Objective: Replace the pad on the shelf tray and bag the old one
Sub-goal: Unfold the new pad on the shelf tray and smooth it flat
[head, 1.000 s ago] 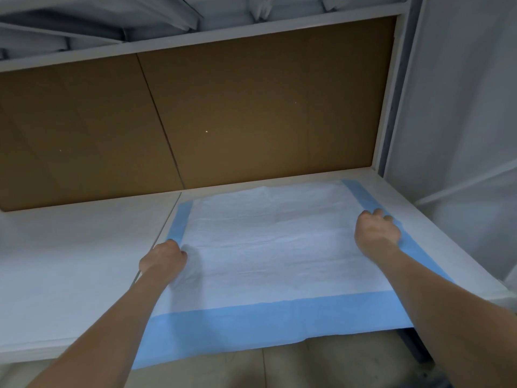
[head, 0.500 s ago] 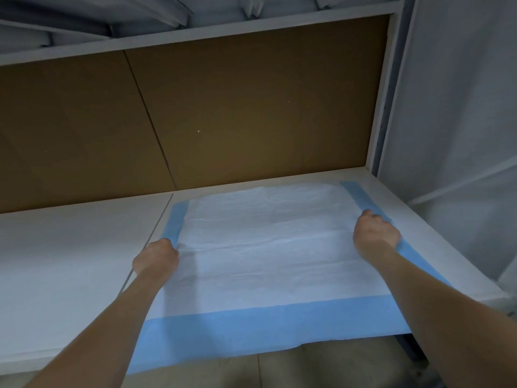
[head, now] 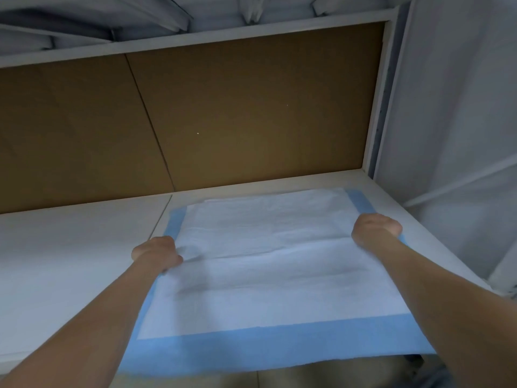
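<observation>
Left hand (head: 156, 252): being clenched tighter on pad (head: 268, 261) edge; creases being raised beside it
Right hand (head: 375, 229): being clenched on opposite edge; shifting judged underway

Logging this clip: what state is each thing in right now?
pad, spread out on the tray, near blue edge overhanging the front.
left hand, fingers curled, gripping the pad's left edge.
right hand, fingers curled, gripping the pad's right edge.
shelf tray, partly covered by the pad.

Saw a brown back board (head: 251, 107), split by one slanted seam — white rail (head: 195, 42) above it, white post (head: 376, 107) at its right, pale grey sheeting (head: 461, 107) beyond.
</observation>
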### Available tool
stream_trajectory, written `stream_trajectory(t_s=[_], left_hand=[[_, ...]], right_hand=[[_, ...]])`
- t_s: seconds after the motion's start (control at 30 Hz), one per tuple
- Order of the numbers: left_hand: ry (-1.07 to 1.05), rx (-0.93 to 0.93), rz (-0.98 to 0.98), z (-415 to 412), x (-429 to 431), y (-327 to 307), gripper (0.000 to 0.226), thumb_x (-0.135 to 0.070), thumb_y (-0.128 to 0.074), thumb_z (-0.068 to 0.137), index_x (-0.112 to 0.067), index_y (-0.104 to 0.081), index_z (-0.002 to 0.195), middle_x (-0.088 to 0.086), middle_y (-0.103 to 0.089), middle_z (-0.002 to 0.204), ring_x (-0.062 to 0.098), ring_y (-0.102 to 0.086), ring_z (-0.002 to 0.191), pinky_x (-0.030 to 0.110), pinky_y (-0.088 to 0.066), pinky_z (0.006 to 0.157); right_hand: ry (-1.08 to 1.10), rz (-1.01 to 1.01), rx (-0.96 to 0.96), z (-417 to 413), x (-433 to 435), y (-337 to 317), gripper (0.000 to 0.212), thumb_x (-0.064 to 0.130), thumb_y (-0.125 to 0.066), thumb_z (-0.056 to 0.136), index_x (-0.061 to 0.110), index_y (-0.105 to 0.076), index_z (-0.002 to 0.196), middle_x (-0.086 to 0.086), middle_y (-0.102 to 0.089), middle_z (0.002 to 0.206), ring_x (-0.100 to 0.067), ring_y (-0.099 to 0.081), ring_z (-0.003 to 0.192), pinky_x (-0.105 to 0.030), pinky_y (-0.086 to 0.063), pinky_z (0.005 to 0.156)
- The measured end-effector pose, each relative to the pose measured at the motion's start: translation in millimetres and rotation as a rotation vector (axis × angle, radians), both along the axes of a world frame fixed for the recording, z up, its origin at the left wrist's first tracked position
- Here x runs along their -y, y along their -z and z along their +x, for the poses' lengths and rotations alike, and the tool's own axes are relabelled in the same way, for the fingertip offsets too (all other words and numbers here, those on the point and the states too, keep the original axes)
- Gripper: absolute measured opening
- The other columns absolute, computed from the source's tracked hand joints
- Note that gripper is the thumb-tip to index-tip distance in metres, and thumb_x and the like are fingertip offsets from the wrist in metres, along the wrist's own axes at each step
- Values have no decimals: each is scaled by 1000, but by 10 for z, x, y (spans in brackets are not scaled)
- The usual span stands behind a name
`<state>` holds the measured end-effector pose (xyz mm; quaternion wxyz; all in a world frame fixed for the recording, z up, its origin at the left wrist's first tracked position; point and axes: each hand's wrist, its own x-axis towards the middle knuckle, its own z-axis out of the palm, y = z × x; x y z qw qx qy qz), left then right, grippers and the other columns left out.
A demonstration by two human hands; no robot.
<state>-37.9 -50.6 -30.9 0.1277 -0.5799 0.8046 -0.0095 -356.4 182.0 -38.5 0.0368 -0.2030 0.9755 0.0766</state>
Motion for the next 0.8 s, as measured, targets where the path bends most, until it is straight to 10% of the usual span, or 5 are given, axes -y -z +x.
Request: stream_trajectory(t_s=[0.17,0.6,0.8], left_hand=[[-1,-19,-16,-16,-36,-16,11,-17,-49,80,-15,-51,69,-1,-59,67,15,-56,62,20,-40,62],[-33,-108,-156,-142,152,187,21,-25,-43,92,-17,-54,108,0,-55,87,19,-58,83,25,-43,67],[195,-292,-231,-250,154,311,44,-21,-44,95,-15,-38,138,9,-44,136,28,-44,125,40,-46,94]], right_hand=[[-7,-22,-12,2,-17,5,37,16,-52,92,14,-53,129,-4,-59,123,-23,-57,113,-30,-36,75],[-2,-83,-54,-102,129,123,39,18,-54,90,12,-52,129,-10,-57,123,-27,-56,112,-33,-46,89],[-226,-269,-107,-20,258,181,48,28,-48,95,15,-37,140,-14,-36,140,-31,-37,128,-42,-43,96]])
